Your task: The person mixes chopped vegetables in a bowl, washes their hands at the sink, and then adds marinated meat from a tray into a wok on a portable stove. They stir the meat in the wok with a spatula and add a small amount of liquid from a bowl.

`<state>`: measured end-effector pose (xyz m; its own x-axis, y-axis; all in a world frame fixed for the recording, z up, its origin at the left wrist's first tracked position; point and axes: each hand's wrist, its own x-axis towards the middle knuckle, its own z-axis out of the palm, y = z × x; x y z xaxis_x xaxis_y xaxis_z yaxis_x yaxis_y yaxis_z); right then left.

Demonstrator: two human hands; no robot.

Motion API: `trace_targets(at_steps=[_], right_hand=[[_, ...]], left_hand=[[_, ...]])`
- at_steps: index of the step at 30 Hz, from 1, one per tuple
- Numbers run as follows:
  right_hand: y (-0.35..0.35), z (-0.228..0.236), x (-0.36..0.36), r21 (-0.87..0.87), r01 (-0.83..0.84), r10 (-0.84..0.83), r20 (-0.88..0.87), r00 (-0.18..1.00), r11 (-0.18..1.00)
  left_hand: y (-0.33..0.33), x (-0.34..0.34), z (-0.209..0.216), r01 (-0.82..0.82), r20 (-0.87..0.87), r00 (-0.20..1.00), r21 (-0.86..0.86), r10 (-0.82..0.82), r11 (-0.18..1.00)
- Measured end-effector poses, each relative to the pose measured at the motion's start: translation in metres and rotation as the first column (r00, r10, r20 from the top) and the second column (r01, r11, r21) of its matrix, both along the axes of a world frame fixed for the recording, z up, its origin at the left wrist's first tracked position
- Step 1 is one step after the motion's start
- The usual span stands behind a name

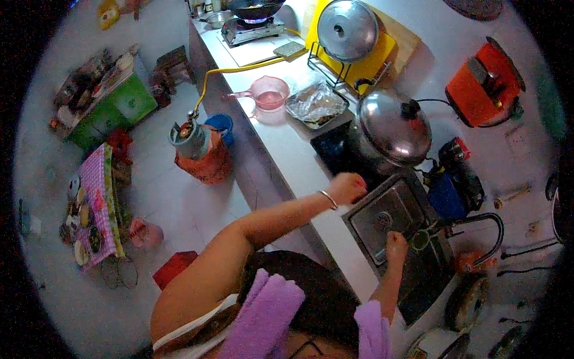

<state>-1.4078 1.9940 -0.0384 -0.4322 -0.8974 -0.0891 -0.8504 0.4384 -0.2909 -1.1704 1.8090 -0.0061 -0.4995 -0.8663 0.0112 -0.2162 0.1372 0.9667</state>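
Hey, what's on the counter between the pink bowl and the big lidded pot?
In the head view, a plastic-covered tray lies between the pink bowl and the lidded pot.

— What's the pot [366,151] near your left hand [348,187] made of?
— Metal, like its lid [390,128], glossy. My bangle [329,200] gleams too; the sink [369,228] looks like duller metal.
— Anything softer?
— My purple cloth [263,314], matt and fluffy. Toward the bench's [272,136] far end, shiny crinkled plastic film [317,102] and a smooth, translucent pink plastic scoop [270,88].
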Motion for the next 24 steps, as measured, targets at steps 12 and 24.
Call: trace_targets(at_steps=[12,24], right_hand=[[-0.234,0.034,0.192,-0.422,-0.195,0.352,0.334,0.874,0.885],[-0.512,-0.034,0.244,-0.417,-0.301,0.36,0.068,0.931,0.858]], left_hand=[[-0.211,0.175,-0.099,-0.29,0.428,0.857,-0.057,0.286,0.955],[-0.271,0.146,-0.112,-0.298,0.041,0.881,0.822,0.472,0.485]])
